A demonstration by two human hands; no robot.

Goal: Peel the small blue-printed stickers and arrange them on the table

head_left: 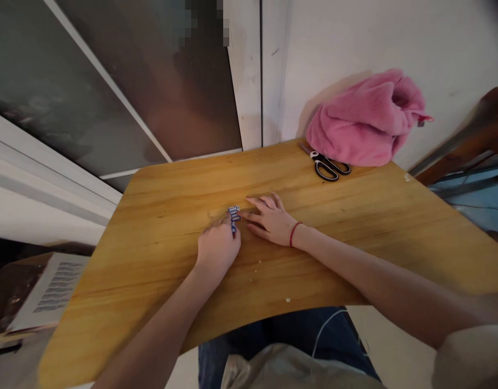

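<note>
Several small blue-and-white striped pieces (pixel 234 209) lie close together near the middle of the wooden table (pixel 171 216); their kind is too small to make out. My left hand (pixel 220 240) is closed at their left side, thumb and fingers curled round a blue-and-white piece (pixel 233 227). From the right, my right hand (pixel 271 219) rests on the tabletop with fingers spread, one fingertip reaching the striped pieces. A bit of blue shows between its fingers. A red cord circles the right wrist.
Black-handled scissors (pixel 326 166) lie at the back right, beside a pink plush cloth bundle (pixel 366 121) against the wall. White crumbs (pixel 288 300) dot the front of the table. Dark glass panels (pixel 151 81) stand behind; a box (pixel 46 292) sits low at left.
</note>
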